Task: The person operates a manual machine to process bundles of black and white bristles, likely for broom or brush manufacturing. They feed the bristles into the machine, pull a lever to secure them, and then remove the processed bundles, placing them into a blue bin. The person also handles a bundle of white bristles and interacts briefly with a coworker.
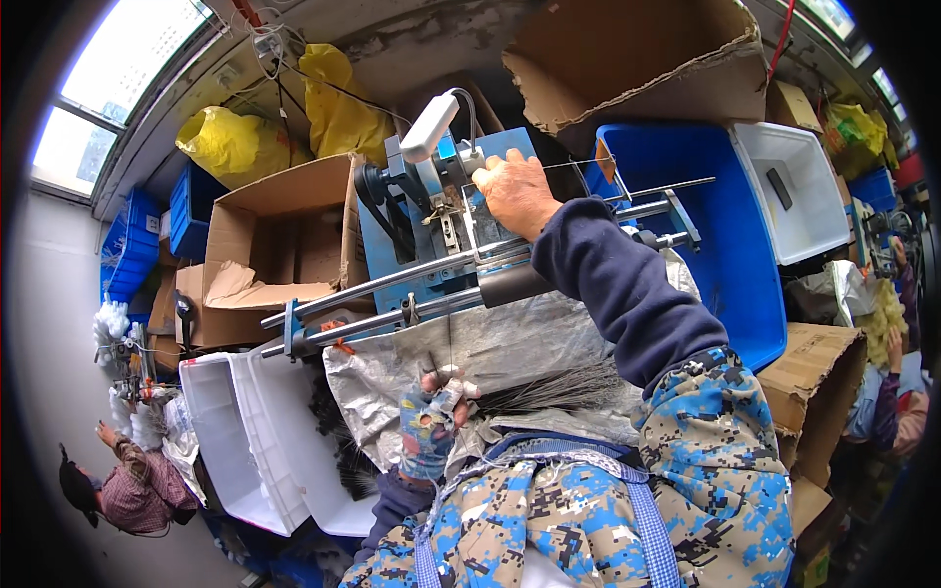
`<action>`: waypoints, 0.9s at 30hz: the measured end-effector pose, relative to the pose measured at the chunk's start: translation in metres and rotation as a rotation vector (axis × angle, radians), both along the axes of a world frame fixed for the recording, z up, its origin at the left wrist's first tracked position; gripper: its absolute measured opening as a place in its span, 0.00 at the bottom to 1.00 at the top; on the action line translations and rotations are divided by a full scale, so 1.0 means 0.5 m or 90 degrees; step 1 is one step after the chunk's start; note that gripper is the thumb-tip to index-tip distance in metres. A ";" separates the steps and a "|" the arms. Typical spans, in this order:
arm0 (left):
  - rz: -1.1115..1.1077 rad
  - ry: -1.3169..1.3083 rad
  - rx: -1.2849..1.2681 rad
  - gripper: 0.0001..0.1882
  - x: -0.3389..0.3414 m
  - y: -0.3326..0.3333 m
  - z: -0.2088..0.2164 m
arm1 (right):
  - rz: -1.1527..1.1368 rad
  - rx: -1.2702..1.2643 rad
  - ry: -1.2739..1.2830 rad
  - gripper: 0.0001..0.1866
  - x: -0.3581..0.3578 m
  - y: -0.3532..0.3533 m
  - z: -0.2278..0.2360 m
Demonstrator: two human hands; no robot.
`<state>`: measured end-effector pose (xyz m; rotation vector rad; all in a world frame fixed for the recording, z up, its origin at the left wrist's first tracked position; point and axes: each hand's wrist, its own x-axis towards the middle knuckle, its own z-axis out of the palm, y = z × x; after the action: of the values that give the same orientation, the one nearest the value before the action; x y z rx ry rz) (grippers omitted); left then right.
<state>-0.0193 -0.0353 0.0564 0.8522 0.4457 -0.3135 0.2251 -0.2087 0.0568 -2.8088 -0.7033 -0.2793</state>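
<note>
"Two hands, two heights: why is your right hand (515,194) up there?"

"Fingers curled over the blue machine (427,238), beside the white oblong housing (429,127) — to steady or work it, perhaps; grip hidden, can't tell what it holds."

"And your left?"

"Left hand (429,421) sits low over the pale sheet (529,333), fingers narrowed; any pinched piece too small to tell. Dark bristles (559,390) lie just beside — sheet probably spread to keep them within reach"
</note>
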 end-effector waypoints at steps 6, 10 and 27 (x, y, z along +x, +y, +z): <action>-0.004 0.013 0.014 0.09 0.000 -0.014 -0.010 | 0.030 0.063 -0.001 0.06 -0.002 -0.006 -0.006; 0.017 0.009 -0.004 0.08 -0.002 -0.017 -0.014 | 0.042 0.104 0.050 0.06 0.024 -0.005 -0.025; -0.019 -0.047 0.003 0.09 0.007 -0.044 -0.012 | -0.088 0.016 0.081 0.28 -0.079 -0.044 0.000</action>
<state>-0.0158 -0.0572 0.0503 0.8725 0.3657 -0.3075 0.1855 -0.2307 0.0567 -2.8257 -0.4748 -0.1306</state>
